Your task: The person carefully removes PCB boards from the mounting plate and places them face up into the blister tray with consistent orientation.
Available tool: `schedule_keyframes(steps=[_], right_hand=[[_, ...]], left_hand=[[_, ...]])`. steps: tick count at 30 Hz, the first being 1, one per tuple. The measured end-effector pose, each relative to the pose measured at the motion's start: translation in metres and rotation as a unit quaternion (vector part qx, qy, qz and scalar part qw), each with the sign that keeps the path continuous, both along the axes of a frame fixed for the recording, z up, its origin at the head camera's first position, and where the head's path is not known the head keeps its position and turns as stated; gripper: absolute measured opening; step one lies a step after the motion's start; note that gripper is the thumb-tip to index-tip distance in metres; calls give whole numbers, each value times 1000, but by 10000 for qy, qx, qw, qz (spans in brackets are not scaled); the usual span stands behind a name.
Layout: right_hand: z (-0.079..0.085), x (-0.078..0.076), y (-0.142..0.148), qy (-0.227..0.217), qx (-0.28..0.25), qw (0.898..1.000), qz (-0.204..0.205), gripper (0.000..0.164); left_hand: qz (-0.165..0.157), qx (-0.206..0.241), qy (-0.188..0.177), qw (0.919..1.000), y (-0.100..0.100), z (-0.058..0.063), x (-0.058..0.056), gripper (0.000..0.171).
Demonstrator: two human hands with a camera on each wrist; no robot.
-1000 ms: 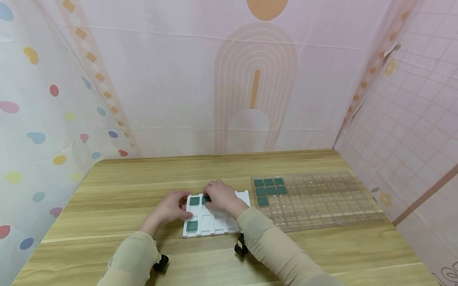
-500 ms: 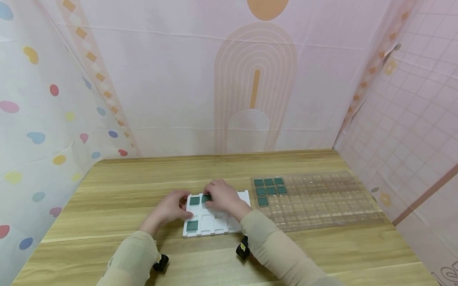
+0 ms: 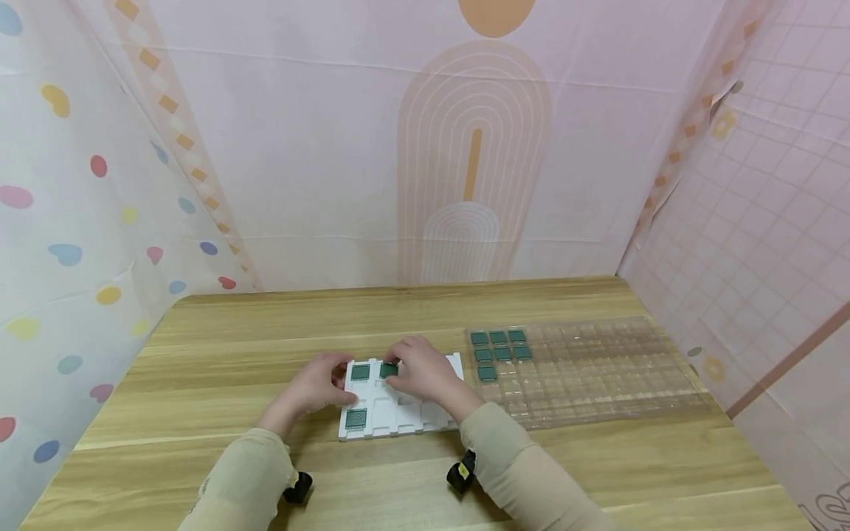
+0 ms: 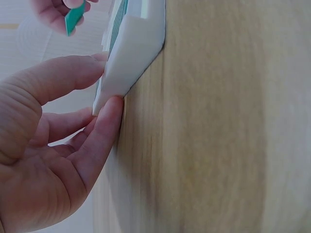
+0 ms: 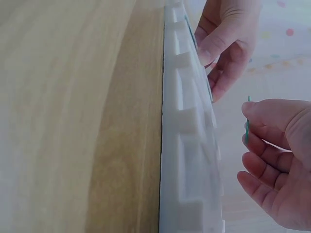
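Observation:
In the head view, a white compartmented tray [image 3: 390,428] lies on the table. My left hand [image 3: 317,383] grips its left edge; in the left wrist view the thumb is at the top edge and a finger lies along the side. Over the tray's back row, my right hand [image 3: 425,372] pinches a thin green chip [image 3: 387,370] by its edges. The right wrist view has this chip [image 5: 248,121] edge-on between thumb and fingertips, apart from the tray. Two more green chips sit in the left column, one at the back [image 3: 361,372] and one at the front [image 3: 356,419].
Right of the white tray lies a long clear plastic tray [image 3: 598,369] with many small pockets. Several green chips [image 3: 502,354] fill pockets at its back left corner. Patterned cloth [image 3: 319,147] hangs behind and beside the wooden table [image 3: 265,324].
My right hand has shifted slightly to the right and its wrist has turned, with the chip still pinched and showing more. My left hand stays at the tray's edge.

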State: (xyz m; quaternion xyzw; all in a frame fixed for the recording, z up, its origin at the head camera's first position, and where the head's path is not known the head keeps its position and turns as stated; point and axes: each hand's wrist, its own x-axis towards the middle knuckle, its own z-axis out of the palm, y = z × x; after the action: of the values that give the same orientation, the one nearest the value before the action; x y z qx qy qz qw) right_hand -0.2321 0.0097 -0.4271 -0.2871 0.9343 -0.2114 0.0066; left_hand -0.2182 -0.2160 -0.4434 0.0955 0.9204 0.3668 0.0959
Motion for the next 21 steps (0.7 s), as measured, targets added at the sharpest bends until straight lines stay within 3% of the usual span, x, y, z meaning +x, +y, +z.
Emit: schedule_keyframes(steps=[21], right_hand=[[1,10,29,-165,-1025,9946,-23,22]], left_hand=[[22,-33,-15,10000,1,1,1,69]])
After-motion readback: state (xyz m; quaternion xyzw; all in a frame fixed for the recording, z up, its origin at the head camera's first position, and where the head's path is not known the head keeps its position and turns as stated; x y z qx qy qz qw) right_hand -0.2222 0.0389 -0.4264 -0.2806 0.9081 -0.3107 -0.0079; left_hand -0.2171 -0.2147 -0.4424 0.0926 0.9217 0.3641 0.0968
